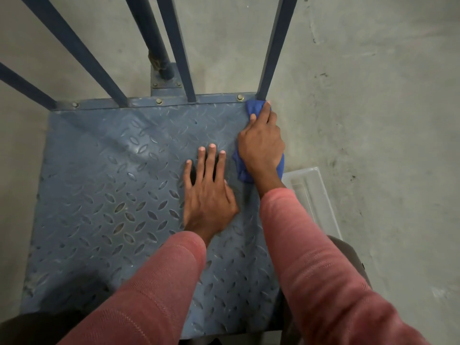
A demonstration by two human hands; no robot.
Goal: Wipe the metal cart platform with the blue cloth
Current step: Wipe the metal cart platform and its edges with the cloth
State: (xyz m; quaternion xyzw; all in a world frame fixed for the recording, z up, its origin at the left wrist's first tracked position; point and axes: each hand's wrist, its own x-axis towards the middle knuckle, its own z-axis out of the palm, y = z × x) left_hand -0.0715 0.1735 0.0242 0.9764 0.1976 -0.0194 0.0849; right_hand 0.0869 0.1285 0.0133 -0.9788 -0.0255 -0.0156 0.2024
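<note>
Right hand (261,143) at far right corner of cart platform (112,183), fingers curled over blue cloth (252,107), pressing it down by base of upright bar (270,70). Cloth mostly hidden under palm; bunched ends show past fingertips and at wrist. Left hand (207,192) just beside right, flat, fingers spread on plate. Clear tray (313,195) right of right forearm, partly hidden.

Blue cloth (251,107) mostly hidden beneath right hand (261,145). Near edge of cart platform (99,195) covered by pink sleeves (154,295). Upright rails (171,33) cut off at top edge. Clear tray (310,192) partly behind right sleeve.
</note>
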